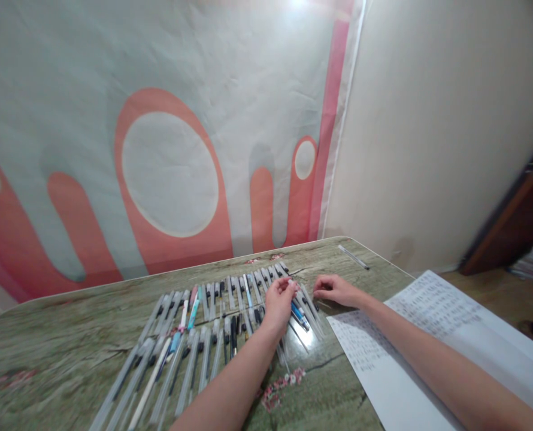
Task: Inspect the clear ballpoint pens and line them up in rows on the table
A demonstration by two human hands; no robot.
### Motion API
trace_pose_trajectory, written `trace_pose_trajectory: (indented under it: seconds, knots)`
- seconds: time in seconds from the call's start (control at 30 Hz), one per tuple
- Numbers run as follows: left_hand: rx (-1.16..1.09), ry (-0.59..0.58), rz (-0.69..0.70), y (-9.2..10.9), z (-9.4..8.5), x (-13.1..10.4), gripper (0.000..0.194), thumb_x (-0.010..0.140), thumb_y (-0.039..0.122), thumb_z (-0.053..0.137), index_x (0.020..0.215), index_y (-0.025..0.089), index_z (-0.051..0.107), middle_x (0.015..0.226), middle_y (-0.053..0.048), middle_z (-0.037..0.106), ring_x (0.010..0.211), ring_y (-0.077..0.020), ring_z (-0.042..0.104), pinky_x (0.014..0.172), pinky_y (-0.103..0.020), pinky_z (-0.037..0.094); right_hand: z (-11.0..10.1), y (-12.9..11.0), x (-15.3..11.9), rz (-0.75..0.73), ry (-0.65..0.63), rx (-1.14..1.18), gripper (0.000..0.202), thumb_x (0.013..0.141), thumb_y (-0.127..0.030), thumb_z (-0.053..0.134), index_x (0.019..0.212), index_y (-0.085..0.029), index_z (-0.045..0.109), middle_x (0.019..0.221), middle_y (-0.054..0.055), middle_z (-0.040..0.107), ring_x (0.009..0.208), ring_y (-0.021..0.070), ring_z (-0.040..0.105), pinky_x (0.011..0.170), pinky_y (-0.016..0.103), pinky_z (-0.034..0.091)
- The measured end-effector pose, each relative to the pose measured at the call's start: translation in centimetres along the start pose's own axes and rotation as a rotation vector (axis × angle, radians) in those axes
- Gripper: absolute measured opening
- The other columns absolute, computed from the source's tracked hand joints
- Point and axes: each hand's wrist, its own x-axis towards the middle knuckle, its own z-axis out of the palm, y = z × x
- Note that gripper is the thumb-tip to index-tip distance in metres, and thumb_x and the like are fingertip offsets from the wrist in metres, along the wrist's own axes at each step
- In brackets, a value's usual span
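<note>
Many pens lie in two rows on the green marbled table, most of them clear with dark grips. My left hand is over the right end of the rows, its thumb and fingertips pinched together on something small and pale that I cannot make out. Just below those fingertips lie a blue pen and several clear pens. My right hand rests to the right of the rows with its fingers curled; whether it holds anything is hidden.
A single clear pen lies near the table's back right corner. Sheets with handwriting lie at the right, under my right forearm. Behind the table hangs a grey and red printed sheet, beside a plain wall.
</note>
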Motion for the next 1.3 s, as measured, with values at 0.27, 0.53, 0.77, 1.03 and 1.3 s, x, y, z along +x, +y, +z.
trace_pose_trajectory:
  seconds: [0.27, 0.53, 0.77, 1.03, 1.3]
  knots:
    - [-0.011, 0.053, 0.006, -0.5, -0.3, 0.3, 0.036, 0.067, 0.029, 0.06, 0.097, 0.011, 0.05, 0.088, -0.011, 0.06, 0.075, -0.0131, 0.058, 0.067, -0.025, 0.045, 0.5, -0.2, 0.0, -0.017, 0.0, -0.11, 0.028, 0.069, -0.04, 0.055, 0.071, -0.013, 0.06, 0.062, 0.0, 0.052, 0.057, 0.0092, 0.044, 0.053, 0.021, 0.036]
    - [-0.001, 0.055, 0.033, -0.4, -0.4, 0.2, 0.035, 0.068, 0.03, 0.059, 0.097, 0.012, 0.049, 0.09, -0.01, 0.06, 0.077, -0.0135, 0.059, 0.066, -0.025, 0.045, 1.3, -0.1, 0.3, 0.007, 0.061, -0.176, 0.033, 0.071, -0.044, 0.05, 0.07, -0.012, 0.058, 0.061, 0.0, 0.052, 0.055, 0.0094, 0.043, 0.052, 0.021, 0.035]
    - [0.005, 0.05, 0.041, -0.6, -0.5, 0.3, 0.035, 0.067, 0.031, 0.059, 0.095, 0.013, 0.049, 0.089, -0.01, 0.06, 0.077, -0.0135, 0.058, 0.066, -0.024, 0.045, 2.9, -0.1, 0.8, 0.033, 0.184, -0.379, 0.032, 0.069, -0.046, 0.052, 0.063, -0.014, 0.056, 0.062, 0.001, 0.054, 0.056, 0.0101, 0.044, 0.053, 0.021, 0.032]
    - [0.01, 0.051, 0.037, -0.8, -0.5, 0.3, 0.036, 0.066, 0.031, 0.06, 0.096, 0.013, 0.05, 0.091, -0.011, 0.06, 0.078, -0.0141, 0.059, 0.066, -0.025, 0.044, 3.0, 0.1, 1.2, 0.08, 0.219, -0.464, 0.027, 0.069, -0.039, 0.051, 0.059, -0.015, 0.056, 0.059, 0.002, 0.056, 0.056, 0.0112, 0.046, 0.052, 0.021, 0.03]
    - [0.049, 0.021, 0.027, -0.6, -0.5, 0.2, 0.027, 0.068, 0.027, 0.056, 0.092, 0.013, 0.055, 0.087, -0.009, 0.061, 0.076, -0.013, 0.058, 0.065, -0.024, 0.044, 3.1, -0.4, 1.3, 0.133, 0.241, -0.49, 0.019, 0.067, -0.031, 0.052, 0.057, -0.015, 0.058, 0.058, 0.003, 0.059, 0.055, 0.012, 0.049, 0.052, 0.022, 0.031]
